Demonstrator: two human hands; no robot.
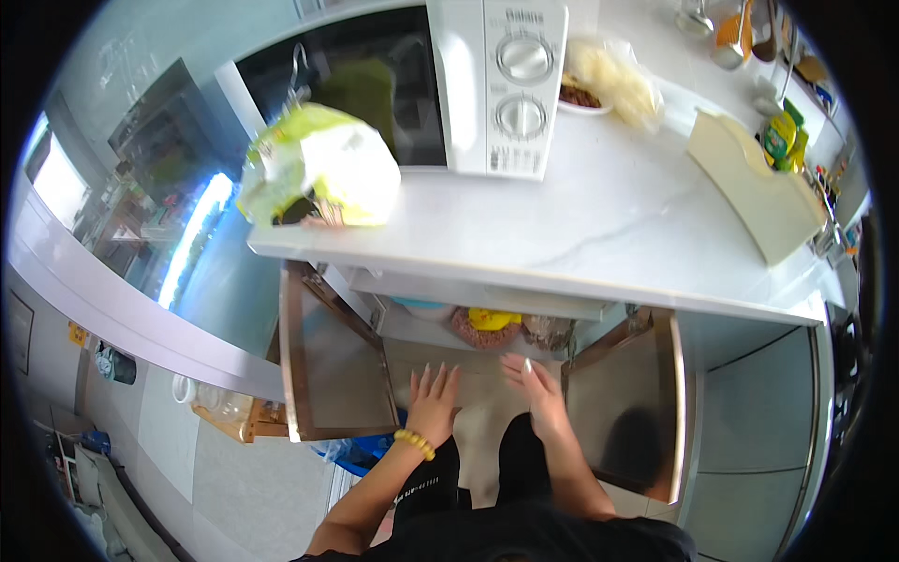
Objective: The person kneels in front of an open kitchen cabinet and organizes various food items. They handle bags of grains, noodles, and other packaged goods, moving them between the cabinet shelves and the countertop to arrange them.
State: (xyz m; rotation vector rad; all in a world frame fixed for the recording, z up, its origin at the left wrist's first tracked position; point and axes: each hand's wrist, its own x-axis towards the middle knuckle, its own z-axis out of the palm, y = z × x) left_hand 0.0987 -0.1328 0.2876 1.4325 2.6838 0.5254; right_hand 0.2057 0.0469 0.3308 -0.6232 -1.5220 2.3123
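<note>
My left hand (433, 407), with a yellow beaded bracelet at its wrist, is empty with its fingers spread, near the edge of the left cabinet door (340, 372). My right hand (537, 390) holds nothing, fingers apart, beside the right cabinet door (621, 400). Both doors of the lower cabinet stand swung outward. On the shelf in front of my hands lie a bag of reddish granules (477, 336) with a yellow item (495, 319) on it, another clear bag (549, 331) and a light-blue-topped container (425, 306), partly hidden by the counter.
Above the cabinet, the white marbled counter (604, 204) holds a microwave (491, 91), a green-and-white plastic bag (344, 161), a plate with dark food (583, 98) and a cream-coloured stand (758, 183). A blue basin (365, 456) sits low on the left, near a wooden rack (235, 418).
</note>
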